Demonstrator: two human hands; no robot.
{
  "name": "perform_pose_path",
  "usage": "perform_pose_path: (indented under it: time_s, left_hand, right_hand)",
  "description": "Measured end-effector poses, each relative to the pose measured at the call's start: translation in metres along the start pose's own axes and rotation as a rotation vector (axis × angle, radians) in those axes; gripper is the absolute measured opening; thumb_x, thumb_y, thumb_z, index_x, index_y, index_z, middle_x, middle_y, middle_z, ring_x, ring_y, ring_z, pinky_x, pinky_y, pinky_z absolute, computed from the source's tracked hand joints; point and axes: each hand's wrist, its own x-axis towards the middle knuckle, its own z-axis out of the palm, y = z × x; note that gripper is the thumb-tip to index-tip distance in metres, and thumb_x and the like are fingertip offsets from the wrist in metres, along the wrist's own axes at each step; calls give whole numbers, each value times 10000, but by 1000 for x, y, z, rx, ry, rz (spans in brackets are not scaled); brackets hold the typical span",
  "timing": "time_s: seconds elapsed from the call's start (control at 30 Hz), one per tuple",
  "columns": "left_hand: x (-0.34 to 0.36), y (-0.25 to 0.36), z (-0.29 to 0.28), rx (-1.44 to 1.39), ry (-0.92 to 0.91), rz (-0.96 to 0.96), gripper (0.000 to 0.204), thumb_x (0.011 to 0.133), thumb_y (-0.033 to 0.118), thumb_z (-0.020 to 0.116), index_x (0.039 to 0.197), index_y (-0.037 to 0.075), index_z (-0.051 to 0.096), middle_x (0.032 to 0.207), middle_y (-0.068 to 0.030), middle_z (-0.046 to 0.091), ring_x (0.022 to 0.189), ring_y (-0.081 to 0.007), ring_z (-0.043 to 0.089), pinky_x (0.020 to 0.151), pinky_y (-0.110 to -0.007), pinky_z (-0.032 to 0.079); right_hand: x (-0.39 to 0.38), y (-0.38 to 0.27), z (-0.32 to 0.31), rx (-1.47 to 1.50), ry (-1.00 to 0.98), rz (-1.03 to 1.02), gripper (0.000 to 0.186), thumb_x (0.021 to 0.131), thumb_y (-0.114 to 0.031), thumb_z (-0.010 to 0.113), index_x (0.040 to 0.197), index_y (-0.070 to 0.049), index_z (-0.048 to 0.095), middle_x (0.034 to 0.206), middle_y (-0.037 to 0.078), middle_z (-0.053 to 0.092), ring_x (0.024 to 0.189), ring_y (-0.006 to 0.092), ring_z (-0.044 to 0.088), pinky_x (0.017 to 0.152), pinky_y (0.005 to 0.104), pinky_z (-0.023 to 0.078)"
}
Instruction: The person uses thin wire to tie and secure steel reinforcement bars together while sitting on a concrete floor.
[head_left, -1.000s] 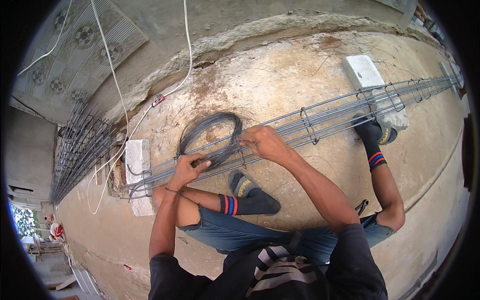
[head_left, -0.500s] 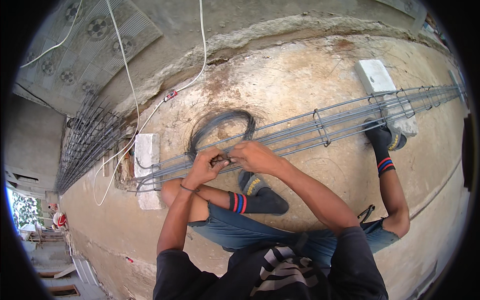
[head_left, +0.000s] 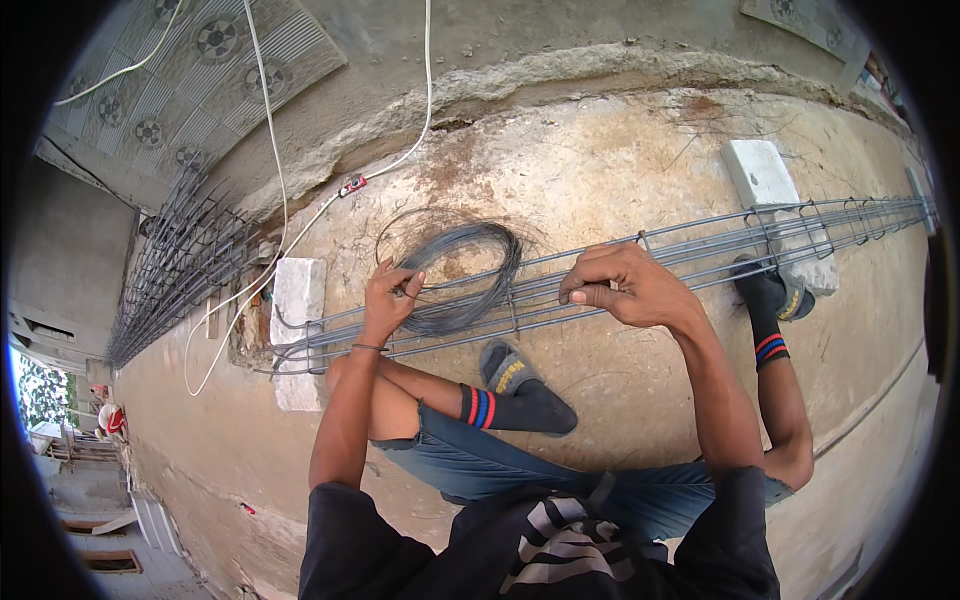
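A loose coil of thin dark binding wire (head_left: 507, 262) lies on a long cage of steel reinforcing bars (head_left: 690, 240). Beside the coil's left edge is my left hand (head_left: 390, 300), its fingers curled and pinched where a dark strand meets them. My right hand (head_left: 635, 287) hovers over the bars to the right of the coil, thumb pressed to the curled fingers. Whatever sits in that pinch is too thin to make out. A square stirrup (head_left: 768, 238) rings the bars farther right.
Pale blocks prop the cage, one at the left (head_left: 298, 300) and others at the right (head_left: 762, 172). More bar cages (head_left: 185, 270) stand at far left. A white cable (head_left: 405, 160) with a red connector (head_left: 352, 185) trails along the wall. My sandalled feet (head_left: 507, 370) flank the cage.
My hands were together over the bars and have parted. The right hand moved right, the left slightly left and up. The wire coil now spreads lower, across the bars.
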Motion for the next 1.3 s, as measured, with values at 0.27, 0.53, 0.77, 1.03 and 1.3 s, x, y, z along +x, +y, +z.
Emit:
perform_pose_path:
  time_s: [0.27, 0.53, 0.77, 1.03, 1.3]
  left_hand:
    - [48, 45, 34, -45, 155, 114, 372, 903, 185, 715, 605, 30, 555, 508, -112, 449, 475, -264, 410, 563, -393, 367]
    - [15, 18, 23, -36, -12, 200, 315, 890, 265, 708, 675, 41, 649, 540, -100, 537, 526, -278, 496, 637, -381, 415]
    - [45, 66, 2, -547, -21, 294, 541, 784, 491, 795, 1096, 56, 716, 809, -54, 683, 788, -208, 651, 818, -384, 480]
    - [130, 60, 22, -397, 130, 73, 375, 899, 304, 738, 1193, 75, 693, 844, -117, 705, 771, -199, 667, 730, -351, 513]
    - [76, -1, 0, -76, -8, 82, 281, 919, 230, 687, 1122, 35, 707, 819, -174, 712, 747, -314, 695, 699, -374, 544]
  right_hand:
    - [-17, -12, 23, -359, -27, 41, 366, 903, -163, 678, 1215, 19, 616, 837, 202, 690, 790, 376, 663, 698, 438, 504]
    - [6, -9, 51, -241, -81, 70, 232, 941, -224, 654, 1016, -12, 714, 770, 208, 662, 659, 334, 638, 611, 416, 464]
    - [3, -19, -51, 192, 299, 128, 292, 958, -307, 666, 901, -31, 743, 685, -4, 631, 657, 89, 495, 604, 330, 406]
    - [61, -67, -110, -179, 365, 37, 309, 983, -320, 629, 899, -33, 710, 646, -15, 514, 614, 88, 422, 565, 292, 349]
    - [57, -25, -30, -103, 16, 169, 261, 1005, -242, 596, 1096, -7, 662, 691, 55, 545, 638, 142, 470, 600, 335, 409]
